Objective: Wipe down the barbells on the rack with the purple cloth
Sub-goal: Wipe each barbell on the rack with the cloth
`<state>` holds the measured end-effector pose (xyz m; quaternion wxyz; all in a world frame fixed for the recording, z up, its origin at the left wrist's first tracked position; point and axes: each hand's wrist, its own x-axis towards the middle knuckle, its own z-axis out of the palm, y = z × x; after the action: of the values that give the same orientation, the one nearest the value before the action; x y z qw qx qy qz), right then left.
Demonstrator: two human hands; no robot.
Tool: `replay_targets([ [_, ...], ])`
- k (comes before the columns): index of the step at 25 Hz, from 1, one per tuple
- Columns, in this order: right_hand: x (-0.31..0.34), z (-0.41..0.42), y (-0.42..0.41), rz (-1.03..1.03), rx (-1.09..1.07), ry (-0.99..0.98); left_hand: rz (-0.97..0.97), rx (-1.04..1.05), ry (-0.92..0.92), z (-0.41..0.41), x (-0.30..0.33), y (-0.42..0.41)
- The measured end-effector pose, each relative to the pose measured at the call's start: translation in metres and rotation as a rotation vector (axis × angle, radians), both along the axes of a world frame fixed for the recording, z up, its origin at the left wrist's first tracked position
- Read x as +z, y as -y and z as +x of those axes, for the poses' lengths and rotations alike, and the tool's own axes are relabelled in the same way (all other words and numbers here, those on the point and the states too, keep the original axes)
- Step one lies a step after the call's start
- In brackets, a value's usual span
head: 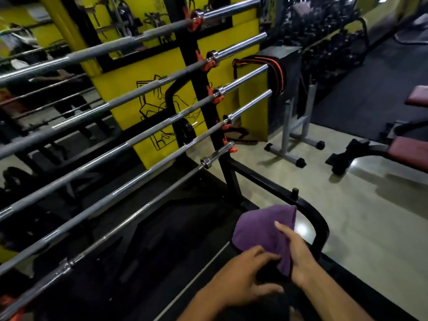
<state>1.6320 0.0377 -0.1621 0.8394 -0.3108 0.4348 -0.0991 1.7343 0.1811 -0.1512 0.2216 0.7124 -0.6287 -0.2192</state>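
Your L hand (249,278) and R hand (298,253) both pinch the purple cloth (264,230), low-right, just beside the rack's curved base rail (322,225), apart from the barbells (143,149). Open floor (361,216) to the right.

A black rack (209,117) stands upright at the frame's centre, its orange hooks (216,98) carrying six steel barbells (139,140) stacked slantwise from lower left toward upper right.
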Motion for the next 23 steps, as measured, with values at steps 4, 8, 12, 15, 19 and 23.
replay_targets([
  [4,0.014,0.053,0.074,-0.005,-0.028,0.133,-0.293,0.268,-0.059,0.085,0.012,0.06],
  [8,0.037,0.114,0.158,0.012,-0.028,0.229,-0.352,0.61,-0.174,0.179,0.04,0.148],
  [12,0.072,0.171,0.236,-0.053,-0.06,0.316,-0.248,0.559,0.108,0.255,0.069,0.205],
  [15,0.089,0.217,0.289,-0.133,-0.104,0.33,-0.234,0.533,0.215,0.316,0.088,0.236],
  [19,0.108,0.282,0.347,-0.24,-0.163,0.392,-0.185,0.456,0.346,0.398,0.112,0.272],
  [23,0.128,0.342,0.392,-0.322,-0.267,0.413,-0.209,0.365,0.404,0.472,0.146,0.31],
])
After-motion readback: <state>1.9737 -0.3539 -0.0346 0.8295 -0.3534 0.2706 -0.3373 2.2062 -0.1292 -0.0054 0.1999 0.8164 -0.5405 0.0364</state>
